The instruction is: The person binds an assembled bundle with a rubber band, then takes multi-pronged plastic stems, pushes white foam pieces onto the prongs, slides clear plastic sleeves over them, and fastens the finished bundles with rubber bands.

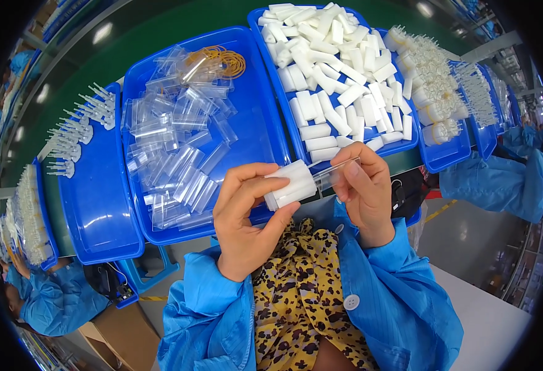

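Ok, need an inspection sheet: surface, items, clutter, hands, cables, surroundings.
Surface: green bench carrying blue trays.
Items: white bundle, thin clear piece; loose white blocks and clear plastic pieces in separate trays.
Clutter: yellow bands with the clear plastic pieces, same tray.
Hands: left hand grips the white bundle; right hand pinches the thin clear piece.
Cables: none identifiable.
Surroundings: blue-sleeved co-workers both sides; cardboard box lower left.
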`<move>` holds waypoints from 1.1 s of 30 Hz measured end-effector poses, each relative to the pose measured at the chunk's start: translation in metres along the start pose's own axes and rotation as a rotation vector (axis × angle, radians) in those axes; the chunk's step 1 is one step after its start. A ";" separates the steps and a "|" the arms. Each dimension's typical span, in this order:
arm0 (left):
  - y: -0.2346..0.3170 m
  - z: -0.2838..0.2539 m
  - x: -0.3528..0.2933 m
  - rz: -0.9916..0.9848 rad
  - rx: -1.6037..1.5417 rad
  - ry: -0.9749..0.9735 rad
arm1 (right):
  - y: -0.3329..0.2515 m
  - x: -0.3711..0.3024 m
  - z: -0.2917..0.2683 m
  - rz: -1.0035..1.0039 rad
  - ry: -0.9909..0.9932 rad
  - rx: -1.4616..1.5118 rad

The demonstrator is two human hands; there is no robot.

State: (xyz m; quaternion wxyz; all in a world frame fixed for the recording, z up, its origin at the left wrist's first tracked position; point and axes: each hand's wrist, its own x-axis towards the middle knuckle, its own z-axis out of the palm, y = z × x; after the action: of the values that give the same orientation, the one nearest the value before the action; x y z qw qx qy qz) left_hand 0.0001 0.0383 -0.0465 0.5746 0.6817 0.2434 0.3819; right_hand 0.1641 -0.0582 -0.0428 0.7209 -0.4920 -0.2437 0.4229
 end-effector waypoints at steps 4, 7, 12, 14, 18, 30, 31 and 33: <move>0.001 -0.001 0.000 0.013 0.014 -0.022 | 0.001 0.001 -0.001 0.003 0.029 0.027; 0.000 0.000 0.000 -0.001 -0.014 0.000 | -0.001 0.001 0.000 0.016 0.039 0.026; 0.002 0.000 0.000 0.015 -0.025 0.037 | 0.004 0.003 -0.006 -0.019 0.005 0.032; 0.001 0.001 -0.001 0.017 -0.011 0.050 | 0.010 0.007 -0.005 -0.152 0.025 0.097; 0.001 0.003 -0.001 0.029 0.057 0.075 | 0.005 0.002 0.002 -0.090 -0.050 0.148; -0.005 0.005 -0.002 -0.007 -0.119 0.010 | -0.001 -0.001 0.004 -0.110 -0.054 0.048; -0.005 0.004 -0.002 -0.007 -0.120 0.010 | 0.000 0.000 -0.001 -0.131 -0.020 0.053; -0.006 0.004 -0.001 -0.006 -0.137 0.001 | -0.001 -0.001 -0.003 -0.153 0.015 0.056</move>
State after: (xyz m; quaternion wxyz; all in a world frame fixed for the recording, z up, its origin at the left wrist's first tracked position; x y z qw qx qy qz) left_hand 0.0032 0.0366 -0.0525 0.6209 0.6397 0.2191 0.3965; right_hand 0.1664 -0.0606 -0.0428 0.7664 -0.4548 -0.2632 0.3695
